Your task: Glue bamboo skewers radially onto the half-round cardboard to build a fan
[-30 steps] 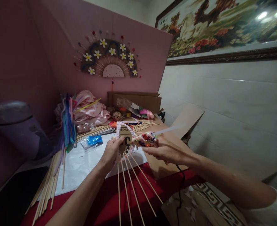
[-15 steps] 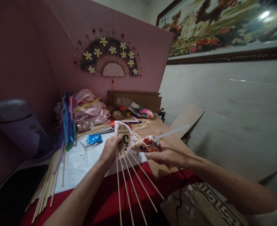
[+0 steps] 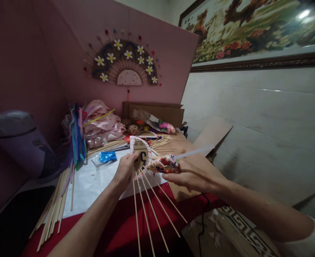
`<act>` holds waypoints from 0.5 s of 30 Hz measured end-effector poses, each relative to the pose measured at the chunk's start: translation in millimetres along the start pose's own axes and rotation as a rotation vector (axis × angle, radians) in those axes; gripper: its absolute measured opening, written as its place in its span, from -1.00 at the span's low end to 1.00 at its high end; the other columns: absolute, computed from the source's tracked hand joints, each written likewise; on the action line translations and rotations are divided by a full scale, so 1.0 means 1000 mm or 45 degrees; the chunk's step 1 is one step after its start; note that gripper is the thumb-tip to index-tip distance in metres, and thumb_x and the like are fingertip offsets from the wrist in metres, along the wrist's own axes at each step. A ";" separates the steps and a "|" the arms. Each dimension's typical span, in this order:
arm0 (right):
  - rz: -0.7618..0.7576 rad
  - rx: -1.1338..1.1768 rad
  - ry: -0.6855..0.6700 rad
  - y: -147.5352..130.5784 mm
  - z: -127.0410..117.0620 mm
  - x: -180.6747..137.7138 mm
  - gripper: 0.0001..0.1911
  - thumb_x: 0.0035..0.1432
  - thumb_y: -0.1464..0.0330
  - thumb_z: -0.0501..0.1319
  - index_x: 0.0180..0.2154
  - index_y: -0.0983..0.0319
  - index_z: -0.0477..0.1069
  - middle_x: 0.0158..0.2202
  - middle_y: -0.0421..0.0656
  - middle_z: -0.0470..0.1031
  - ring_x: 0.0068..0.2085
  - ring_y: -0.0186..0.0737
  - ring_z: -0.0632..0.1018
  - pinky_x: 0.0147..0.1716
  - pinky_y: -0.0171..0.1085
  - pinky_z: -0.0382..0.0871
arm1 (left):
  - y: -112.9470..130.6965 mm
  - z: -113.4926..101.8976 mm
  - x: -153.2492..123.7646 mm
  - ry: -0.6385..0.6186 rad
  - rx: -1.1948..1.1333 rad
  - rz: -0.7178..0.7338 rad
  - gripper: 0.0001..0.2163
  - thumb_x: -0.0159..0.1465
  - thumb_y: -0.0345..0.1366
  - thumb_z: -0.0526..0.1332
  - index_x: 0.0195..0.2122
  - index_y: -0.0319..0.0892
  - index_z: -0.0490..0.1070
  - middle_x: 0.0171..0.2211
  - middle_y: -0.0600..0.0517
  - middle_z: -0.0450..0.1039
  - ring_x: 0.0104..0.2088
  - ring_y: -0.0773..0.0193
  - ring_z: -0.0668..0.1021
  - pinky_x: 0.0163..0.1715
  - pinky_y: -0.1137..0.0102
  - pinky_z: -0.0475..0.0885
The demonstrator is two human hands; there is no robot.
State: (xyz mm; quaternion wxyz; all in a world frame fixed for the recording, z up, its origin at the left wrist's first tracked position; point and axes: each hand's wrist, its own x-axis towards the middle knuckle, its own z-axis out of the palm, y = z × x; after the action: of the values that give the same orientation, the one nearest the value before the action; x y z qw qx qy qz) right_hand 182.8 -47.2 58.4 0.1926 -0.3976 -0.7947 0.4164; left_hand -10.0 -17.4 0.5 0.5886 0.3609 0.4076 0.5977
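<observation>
"Over the near edge of the white sheet, how is the left hand placed?"

"Its forearm comes up from the bottom of the view and slants inward to the right. The thumb lies across the face of a half-round cardboard piece with a pale pink border, pinching it from the front. The other fingers are mostly behind it, so I can't tell how they are bent."

"And the thin wooden sticks?"

"Five of them fan out from the lower part of the half-round cardboard piece, pointing back toward the person above the red cloth."

"What about the right hand?"

"It reaches in from the right, the forearm sloping gently up to the wrist. It grips a glue gun wrapped in floral material. One finger stretches straight along beneath the body; the rest are tucked too far under to read. A translucent glue stick juts from the back, and a black cord hangs below."

"Is the nozzle touching?"

"I can't tell. It points left, right by the rim where the sticks begin."

"Anything else close by?"

"Loose wooden rods lie along the white sheet's left edge, overlapping the red cloth. Toward its far edge sits a blue packet in clear plastic."
</observation>
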 end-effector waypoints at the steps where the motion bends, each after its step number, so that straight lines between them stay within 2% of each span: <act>1: 0.000 -0.001 -0.003 -0.001 0.000 0.000 -0.74 0.11 0.16 0.13 -0.38 0.25 0.31 -0.52 -0.25 0.25 -0.45 -0.33 0.27 -0.41 -0.33 0.23 | 0.000 0.000 0.000 -0.003 -0.002 0.002 -0.78 -0.05 -0.22 0.29 -0.47 -0.30 0.44 -0.57 -0.01 0.47 -0.59 0.33 0.45 -0.59 0.46 0.30; 5: 0.040 0.058 -0.040 -0.005 -0.001 -0.002 -0.73 0.13 0.16 0.10 -0.33 0.24 0.30 -0.53 -0.28 0.22 -0.52 -0.39 0.24 -0.51 -0.38 0.20 | -0.002 -0.001 0.001 0.002 0.008 -0.011 -0.78 -0.04 -0.22 0.28 -0.47 -0.30 0.45 -0.57 -0.01 0.47 -0.60 0.34 0.45 -0.60 0.46 0.30; 9: 0.137 0.112 -0.089 -0.006 -0.003 -0.004 -0.72 0.12 0.14 0.12 -0.41 0.23 0.25 -0.62 -0.32 0.10 -0.61 -0.43 0.18 -0.66 -0.43 0.11 | -0.001 -0.001 0.002 0.009 0.001 -0.025 -0.78 -0.06 -0.22 0.29 -0.49 -0.30 0.45 -0.58 -0.02 0.46 -0.60 0.34 0.44 -0.60 0.46 0.30; 15: 0.151 0.121 -0.066 -0.003 -0.002 -0.004 -0.71 0.13 0.15 0.11 -0.45 0.24 0.21 -0.62 -0.33 0.11 -0.63 -0.46 0.16 -0.70 -0.44 0.05 | 0.002 0.002 0.000 0.026 0.011 -0.014 -0.78 -0.08 -0.23 0.30 -0.50 -0.30 0.44 -0.58 -0.02 0.47 -0.59 0.33 0.45 -0.61 0.46 0.30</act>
State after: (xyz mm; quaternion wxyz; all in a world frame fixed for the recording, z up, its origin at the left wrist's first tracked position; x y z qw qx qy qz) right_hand 184.6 -50.7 62.3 0.1656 -0.4235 -0.7538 0.4744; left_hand -9.2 -17.6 2.7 0.5863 0.3550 0.4180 0.5962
